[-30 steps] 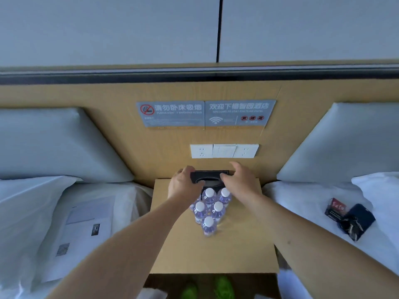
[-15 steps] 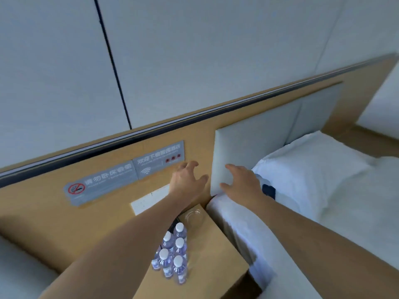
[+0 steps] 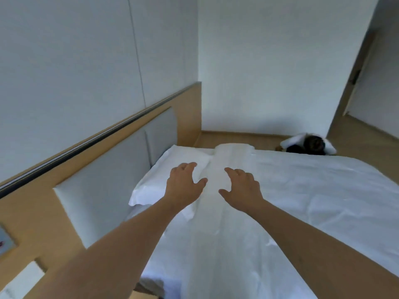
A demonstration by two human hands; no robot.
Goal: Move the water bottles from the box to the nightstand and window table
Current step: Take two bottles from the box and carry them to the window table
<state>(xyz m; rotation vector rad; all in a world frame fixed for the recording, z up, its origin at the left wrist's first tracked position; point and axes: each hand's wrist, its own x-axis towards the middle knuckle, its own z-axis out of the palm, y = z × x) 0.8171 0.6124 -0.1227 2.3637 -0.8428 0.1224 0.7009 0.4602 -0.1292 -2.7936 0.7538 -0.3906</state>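
Both hands are stretched forward over a bed [image 3: 302, 201] with white sheets, and neither hand holds anything. The left hand [image 3: 183, 184] is above the edge of a white pillow [image 3: 164, 175]; its fingers are spread and a little bent, the thumb pointing to the right. The right hand [image 3: 241, 186] is just beside it, over the white sheet, with the fingers also spread and lightly bent, the thumb pointing to the left. So the grip of each hand is apart, with nothing between the fingers. A gap of white sheet shows between the two hands.

The water bottles, the box and the nightstand cannot be seen in this view, so I cannot tell where they lie relative to the hands.

At the left, a wooden headboard [image 3: 38, 208] with grey padded panels [image 3: 101, 184] runs along the wall behind the pillow. A white socket plate [image 3: 19, 279] sits on the wood in the lower left corner. On the floor beyond the far side of the bed lies a dark and white bundle [image 3: 308, 144], blurred, so it is not clear what it is. At the far right an open doorway [image 3: 367, 83] shows.
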